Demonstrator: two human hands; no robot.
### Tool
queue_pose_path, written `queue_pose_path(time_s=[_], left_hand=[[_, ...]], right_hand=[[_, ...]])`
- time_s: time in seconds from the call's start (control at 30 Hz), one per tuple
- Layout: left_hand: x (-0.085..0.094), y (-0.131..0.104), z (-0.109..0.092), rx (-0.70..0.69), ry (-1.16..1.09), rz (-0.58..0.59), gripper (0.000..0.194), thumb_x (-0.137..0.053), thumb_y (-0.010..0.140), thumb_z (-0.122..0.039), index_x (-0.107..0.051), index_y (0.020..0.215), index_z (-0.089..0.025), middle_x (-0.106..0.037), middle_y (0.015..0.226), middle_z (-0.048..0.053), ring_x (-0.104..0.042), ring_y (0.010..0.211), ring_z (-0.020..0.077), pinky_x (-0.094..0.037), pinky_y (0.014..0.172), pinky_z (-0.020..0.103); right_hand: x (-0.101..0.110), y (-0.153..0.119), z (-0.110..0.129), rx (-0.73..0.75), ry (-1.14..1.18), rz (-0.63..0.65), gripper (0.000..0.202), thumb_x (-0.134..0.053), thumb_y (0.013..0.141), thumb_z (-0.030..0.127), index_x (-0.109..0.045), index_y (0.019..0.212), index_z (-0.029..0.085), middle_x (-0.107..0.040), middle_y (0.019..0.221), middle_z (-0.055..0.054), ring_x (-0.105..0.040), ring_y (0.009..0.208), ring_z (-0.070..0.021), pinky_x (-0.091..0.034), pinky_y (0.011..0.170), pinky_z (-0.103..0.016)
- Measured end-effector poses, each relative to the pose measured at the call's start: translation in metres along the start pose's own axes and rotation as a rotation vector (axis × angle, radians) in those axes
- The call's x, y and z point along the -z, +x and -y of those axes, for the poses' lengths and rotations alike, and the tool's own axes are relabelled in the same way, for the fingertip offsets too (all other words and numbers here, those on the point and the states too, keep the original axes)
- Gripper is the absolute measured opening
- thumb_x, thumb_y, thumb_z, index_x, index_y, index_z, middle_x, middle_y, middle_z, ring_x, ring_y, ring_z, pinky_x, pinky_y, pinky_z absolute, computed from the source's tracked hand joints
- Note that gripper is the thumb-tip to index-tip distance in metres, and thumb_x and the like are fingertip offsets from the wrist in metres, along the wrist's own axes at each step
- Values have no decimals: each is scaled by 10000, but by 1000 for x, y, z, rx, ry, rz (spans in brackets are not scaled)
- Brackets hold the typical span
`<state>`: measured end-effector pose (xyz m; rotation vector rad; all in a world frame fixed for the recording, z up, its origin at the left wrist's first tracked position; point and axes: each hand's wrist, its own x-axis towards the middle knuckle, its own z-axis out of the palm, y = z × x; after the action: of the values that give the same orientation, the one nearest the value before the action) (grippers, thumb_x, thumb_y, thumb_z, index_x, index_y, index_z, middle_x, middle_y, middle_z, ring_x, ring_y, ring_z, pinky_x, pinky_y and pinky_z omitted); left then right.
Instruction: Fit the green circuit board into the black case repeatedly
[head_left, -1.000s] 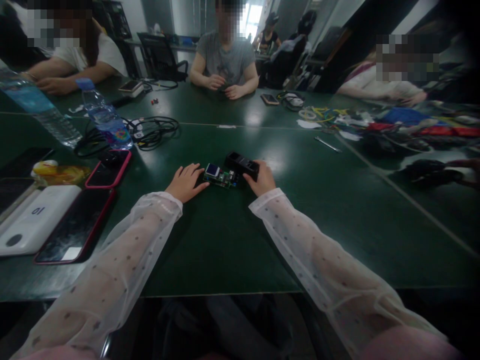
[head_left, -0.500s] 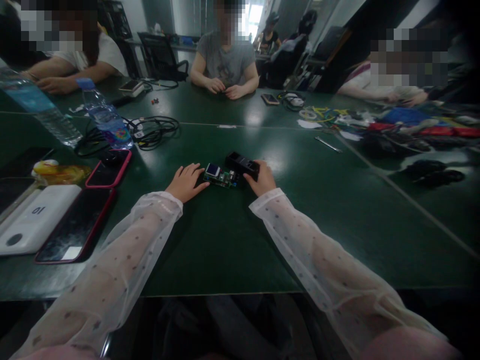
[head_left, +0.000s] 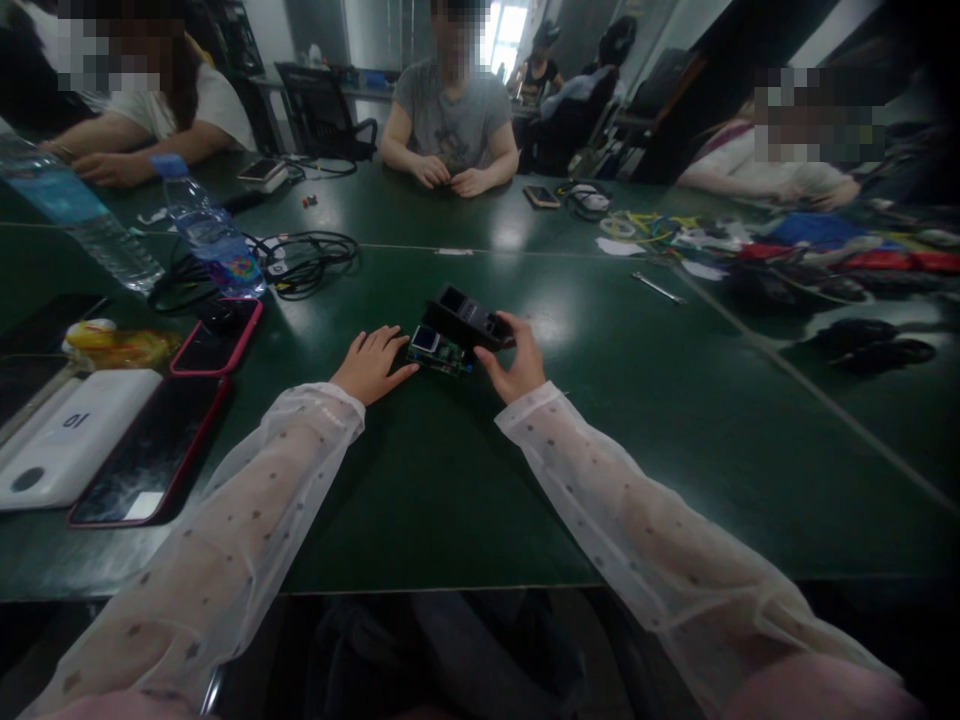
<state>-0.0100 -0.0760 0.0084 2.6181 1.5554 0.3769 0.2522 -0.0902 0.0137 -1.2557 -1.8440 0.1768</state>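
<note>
My right hand (head_left: 516, 360) grips the right end of a black plastic casing (head_left: 466, 318) with a rectangular window and small openings. The casing is tilted and partly covers a green circuit board (head_left: 446, 365) just in front of it. A small square screen (head_left: 427, 340) sits on the board's left part. My left hand (head_left: 373, 368) lies on the table with its fingers spread, thumb and fingertips close to the board's left end. Whether it touches the board I cannot tell. The casing hides the board's far right part.
Phones (head_left: 154, 450), a white power bank (head_left: 71, 435), water bottles (head_left: 206, 230) and coiled black cables (head_left: 319, 262) lie at left. A wrench (head_left: 658, 288) and a pile of cables and bags (head_left: 817, 250) are at right. Several people sit around the green table (head_left: 450, 500).
My right hand has lifted the black casing and shifted it left, so it now hangs over part of the circuit board. My left hand and the board have stayed in place.
</note>
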Motion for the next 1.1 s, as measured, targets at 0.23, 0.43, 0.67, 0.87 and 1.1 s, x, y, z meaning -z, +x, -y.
queue_pose_path(time_s=[0.23, 0.43, 0.67, 0.87, 1.1], left_hand=[[1, 0, -3, 12, 8, -2, 583, -362, 930, -562, -397, 1380, -192, -345, 1487, 116, -269, 1384, 293, -184, 1127, 514], [5, 0, -6, 21, 13, 14, 610, -360, 928, -572, -401, 1375, -159, -360, 1476, 133, -275, 1381, 289, -196, 1124, 499], [7, 0, -6, 26, -2, 32, 671, -304, 918, -630, -396, 1381, -154, -355, 1482, 136, -268, 1385, 292, -192, 1126, 496], [10, -1, -8, 39, -12, 47, 632, -285, 937, -590, -379, 1392, -161, -345, 1488, 128, -257, 1391, 290, -184, 1128, 500], [8, -1, -6, 31, -16, 36, 625, -296, 934, -589, -385, 1387, -167, -348, 1486, 125, -259, 1389, 295, -180, 1128, 502]], right_hand=[[-1, -5, 8, 47, 15, 85, 577, -554, 835, 482, -368, 1325, 241, -526, 1247, -134, -547, 1107, -296, -487, 907, -494], [-4, -4, 4, 97, -19, 184, 575, -601, 808, 427, -412, 1301, 200, -553, 1218, -147, -554, 1108, -303, -481, 922, -494], [-9, -2, -5, 114, -89, 352, 591, -611, 805, 390, -401, 1321, 194, -552, 1251, -152, -547, 1123, -322, -456, 949, -538], [-8, -3, -4, 109, -92, 350, 596, -617, 803, 384, -400, 1324, 190, -554, 1245, -154, -546, 1122, -325, -460, 944, -538], [-8, -3, -4, 102, -88, 354, 603, -617, 805, 393, -391, 1331, 207, -551, 1248, -149, -544, 1131, -327, -462, 936, -545]])
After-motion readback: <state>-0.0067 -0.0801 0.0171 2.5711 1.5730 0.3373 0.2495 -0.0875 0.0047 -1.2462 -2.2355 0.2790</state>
